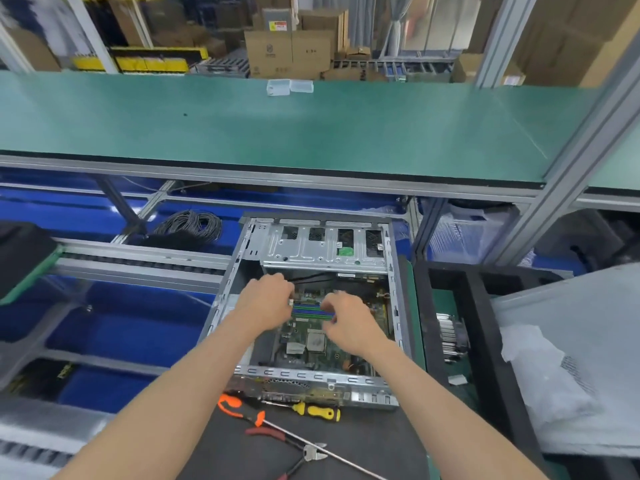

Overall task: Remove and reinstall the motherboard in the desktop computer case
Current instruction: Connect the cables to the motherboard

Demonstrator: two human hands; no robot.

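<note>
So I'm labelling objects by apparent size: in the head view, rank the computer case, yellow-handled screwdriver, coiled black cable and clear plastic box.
1. Open grey metal computer case
2. Coiled black cable
3. Yellow-handled screwdriver
4. Clear plastic box, though farthest away, so unsure.

Two bare forearms reach in from the bottom edge, with no sleeves, gloves, watch or bands showing on them. The left hand (266,299) and right hand (349,322) are both bare, and no rings can be made out. Short, unpainted nails show on the right hand's fingers (330,325).
</note>
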